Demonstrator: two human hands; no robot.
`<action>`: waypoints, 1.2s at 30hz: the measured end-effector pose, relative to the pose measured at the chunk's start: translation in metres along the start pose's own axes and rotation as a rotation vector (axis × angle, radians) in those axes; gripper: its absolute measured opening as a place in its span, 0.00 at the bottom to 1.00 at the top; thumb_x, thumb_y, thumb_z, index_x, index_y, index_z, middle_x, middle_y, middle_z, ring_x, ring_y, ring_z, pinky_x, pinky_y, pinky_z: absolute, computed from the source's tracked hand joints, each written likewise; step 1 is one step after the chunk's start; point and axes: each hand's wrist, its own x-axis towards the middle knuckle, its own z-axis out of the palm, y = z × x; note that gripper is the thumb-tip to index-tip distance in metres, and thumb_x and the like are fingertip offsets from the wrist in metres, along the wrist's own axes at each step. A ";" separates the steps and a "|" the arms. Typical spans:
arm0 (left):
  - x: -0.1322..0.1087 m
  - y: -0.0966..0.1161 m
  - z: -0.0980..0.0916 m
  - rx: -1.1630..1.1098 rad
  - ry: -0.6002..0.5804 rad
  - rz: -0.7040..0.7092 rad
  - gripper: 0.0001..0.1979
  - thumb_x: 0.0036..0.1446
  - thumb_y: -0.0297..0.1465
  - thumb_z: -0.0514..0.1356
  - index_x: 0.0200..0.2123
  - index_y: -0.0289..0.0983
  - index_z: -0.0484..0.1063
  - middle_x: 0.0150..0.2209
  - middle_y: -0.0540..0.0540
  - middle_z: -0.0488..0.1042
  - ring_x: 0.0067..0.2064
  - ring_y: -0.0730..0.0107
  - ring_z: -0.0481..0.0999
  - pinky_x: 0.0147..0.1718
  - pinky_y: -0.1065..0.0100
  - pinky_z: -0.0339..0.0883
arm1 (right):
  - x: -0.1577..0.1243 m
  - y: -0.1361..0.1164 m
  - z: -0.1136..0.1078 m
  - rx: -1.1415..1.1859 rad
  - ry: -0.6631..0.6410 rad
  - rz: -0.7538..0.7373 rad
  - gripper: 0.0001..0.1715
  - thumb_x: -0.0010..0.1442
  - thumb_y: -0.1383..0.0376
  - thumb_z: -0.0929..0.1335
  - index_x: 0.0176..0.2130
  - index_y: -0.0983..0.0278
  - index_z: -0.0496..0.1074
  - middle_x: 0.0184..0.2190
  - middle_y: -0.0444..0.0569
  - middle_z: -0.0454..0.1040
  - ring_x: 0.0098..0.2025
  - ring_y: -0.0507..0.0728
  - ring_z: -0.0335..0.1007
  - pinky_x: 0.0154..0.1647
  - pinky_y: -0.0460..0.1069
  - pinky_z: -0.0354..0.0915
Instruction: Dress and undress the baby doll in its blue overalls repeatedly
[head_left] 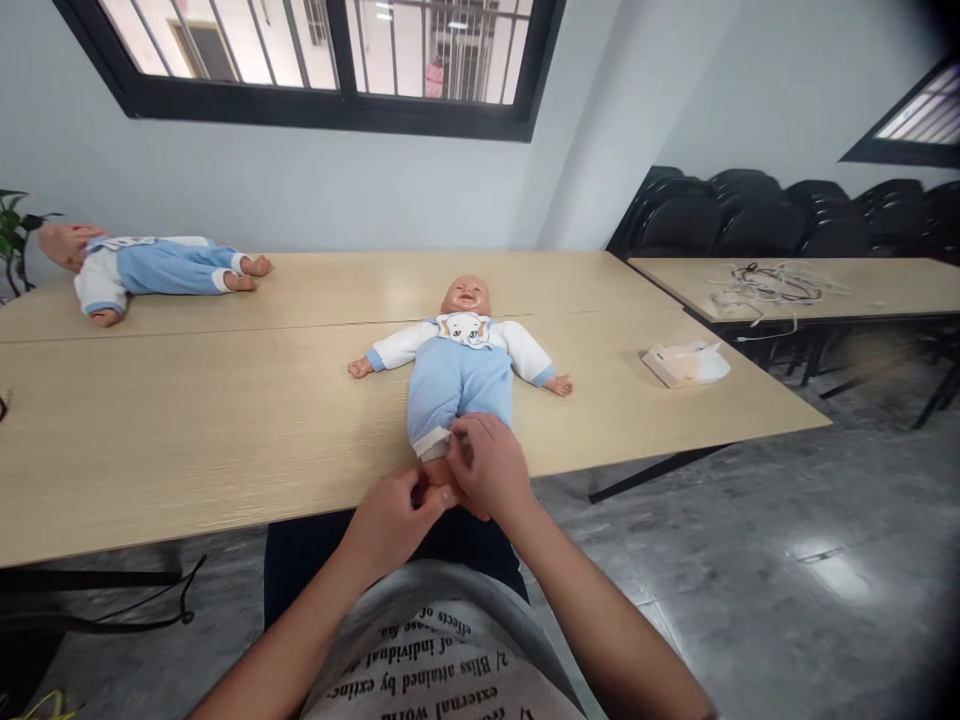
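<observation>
A baby doll in a blue and white outfit lies on its back at the table's front edge, its feet toward me and its arms spread. My left hand is closed around the lower part of the doll's leg, just past the edge. At the white trouser cuff, my right hand pinches the cloth between thumb and fingers. The doll's other lower leg is mostly hidden behind my right hand.
Another doll, dressed alike, lies at the far left of the table. A tissue box sits to the right. Tangled cables lie on a second table; stacked black chairs stand behind it.
</observation>
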 end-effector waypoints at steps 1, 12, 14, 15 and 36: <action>0.001 -0.001 -0.001 -0.132 -0.023 -0.013 0.18 0.65 0.47 0.56 0.36 0.39 0.74 0.35 0.46 0.79 0.37 0.60 0.76 0.38 0.61 0.65 | -0.001 0.001 -0.003 0.025 0.010 0.005 0.04 0.65 0.70 0.67 0.40 0.61 0.71 0.38 0.51 0.78 0.43 0.61 0.71 0.46 0.55 0.66; 0.007 -0.020 0.008 -0.462 0.074 -0.027 0.22 0.68 0.47 0.47 0.29 0.39 0.67 0.26 0.49 0.72 0.31 0.64 0.73 0.35 0.62 0.67 | -0.021 -0.007 -0.015 0.004 -0.091 -0.094 0.06 0.62 0.72 0.66 0.39 0.62 0.71 0.37 0.51 0.78 0.40 0.59 0.71 0.41 0.53 0.65; 0.008 -0.021 0.006 -0.439 0.053 -0.013 0.21 0.67 0.48 0.50 0.30 0.39 0.67 0.25 0.50 0.71 0.30 0.65 0.73 0.33 0.63 0.66 | -0.020 -0.008 -0.016 -0.003 -0.059 -0.079 0.06 0.63 0.71 0.66 0.40 0.62 0.71 0.38 0.52 0.78 0.40 0.60 0.71 0.42 0.54 0.65; 0.008 -0.022 0.005 -0.427 0.042 -0.014 0.21 0.66 0.48 0.51 0.30 0.39 0.67 0.24 0.50 0.71 0.29 0.66 0.72 0.32 0.64 0.65 | -0.019 -0.009 -0.016 0.001 -0.041 -0.073 0.06 0.63 0.70 0.66 0.41 0.63 0.71 0.39 0.52 0.78 0.41 0.60 0.71 0.43 0.55 0.66; 0.028 -0.029 -0.008 0.326 0.267 0.011 0.18 0.62 0.46 0.60 0.27 0.40 0.65 0.31 0.49 0.71 0.34 0.65 0.70 0.31 0.65 0.56 | -0.100 0.031 -0.011 0.205 0.071 -0.064 0.07 0.62 0.70 0.66 0.38 0.59 0.72 0.35 0.51 0.76 0.38 0.60 0.72 0.40 0.55 0.69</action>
